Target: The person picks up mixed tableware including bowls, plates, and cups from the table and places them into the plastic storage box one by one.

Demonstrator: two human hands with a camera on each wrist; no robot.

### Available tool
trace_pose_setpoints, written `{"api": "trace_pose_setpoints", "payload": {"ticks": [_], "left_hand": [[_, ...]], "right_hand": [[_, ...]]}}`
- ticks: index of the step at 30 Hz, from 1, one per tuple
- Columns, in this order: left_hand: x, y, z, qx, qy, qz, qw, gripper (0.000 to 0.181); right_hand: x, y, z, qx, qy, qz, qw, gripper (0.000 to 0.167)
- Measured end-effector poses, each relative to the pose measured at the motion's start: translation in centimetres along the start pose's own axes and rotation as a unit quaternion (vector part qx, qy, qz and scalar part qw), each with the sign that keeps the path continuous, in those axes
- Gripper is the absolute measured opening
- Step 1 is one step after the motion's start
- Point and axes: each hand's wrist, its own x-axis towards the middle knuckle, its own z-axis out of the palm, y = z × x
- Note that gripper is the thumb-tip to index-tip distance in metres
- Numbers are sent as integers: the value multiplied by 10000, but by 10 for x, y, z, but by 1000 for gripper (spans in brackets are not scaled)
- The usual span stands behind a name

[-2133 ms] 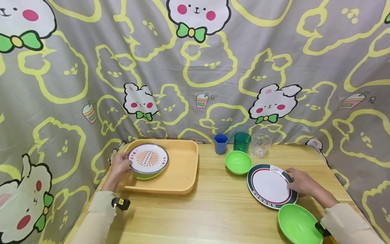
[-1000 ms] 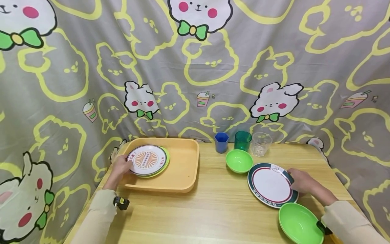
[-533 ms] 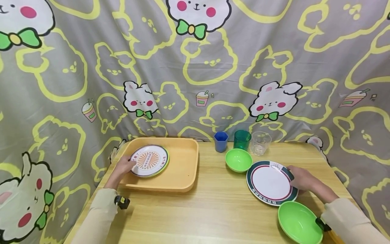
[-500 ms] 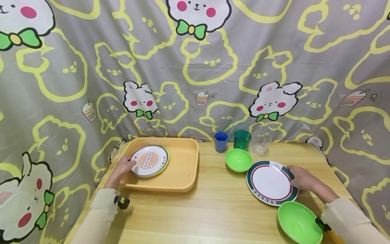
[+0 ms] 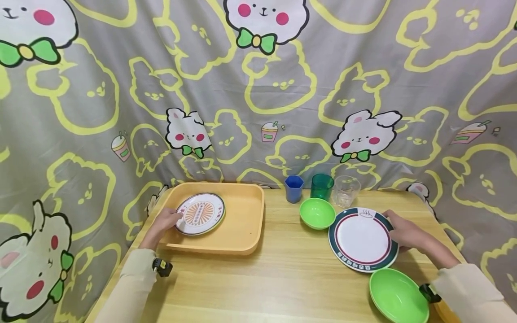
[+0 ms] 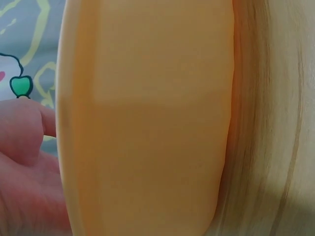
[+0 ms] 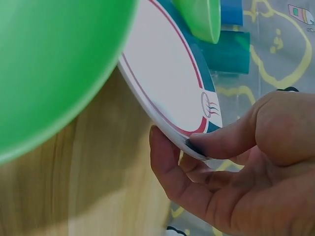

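In the head view, my left hand (image 5: 166, 223) pinches the left rim of a small white plate (image 5: 200, 214) with an orange sunburst print. That plate lies in the yellow tray (image 5: 242, 224), over a green dish that is now almost wholly hidden. The left wrist view shows mostly the tray's side (image 6: 157, 123), with part of the left hand (image 6: 29, 167) behind it; the fingertips are hidden. My right hand (image 5: 409, 233) grips the right rim of a larger white plate (image 5: 361, 240) with a dark green border. In the right wrist view, the thumb (image 7: 221, 142) lies on top and fingers curl underneath.
A large green bowl (image 5: 397, 296) stands just in front of the larger plate, close under the right wrist. Behind are a small green bowl (image 5: 317, 213), a blue cup (image 5: 294, 189), a teal cup (image 5: 322, 187) and a clear cup (image 5: 346, 192). An orange-yellow item (image 5: 447, 312) is partly under the right sleeve.
The small plate has come down and shifted right over the green dish, my left hand still at its rim. The larger plate has lately moved slightly up and right with my right hand.
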Motion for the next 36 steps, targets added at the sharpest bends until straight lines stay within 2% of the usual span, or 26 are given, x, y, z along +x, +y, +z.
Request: {"api": "trace_pose_setpoints", "payload": {"ticks": [4,9,16,23,32,36], "left_hand": [[0,2,1,25,-41,45,10000,27],[-3,7,2,477,-52,217,9986,29],[-5,11,2,697,-69,368,9969,31],[-7,16,4,719,-187,503,9960,20],[-7,21,5,638,-190,746,9950,44],[-9,28,8,470,-32,857,9952,57]], "right_hand": [[-4,-1,-6,249,-14,33,9997,56],[-9,-2,-13,480,52,52,9988,53],[-21,-2,-23,449,203,-248,9985,51],[-34,-7,-30,-11,988,-702,9926,51],[-46,-18,-32,-343,1698,-762,9819,52],[-50,-23,-30,-356,2176,-893,9713,53]]}}
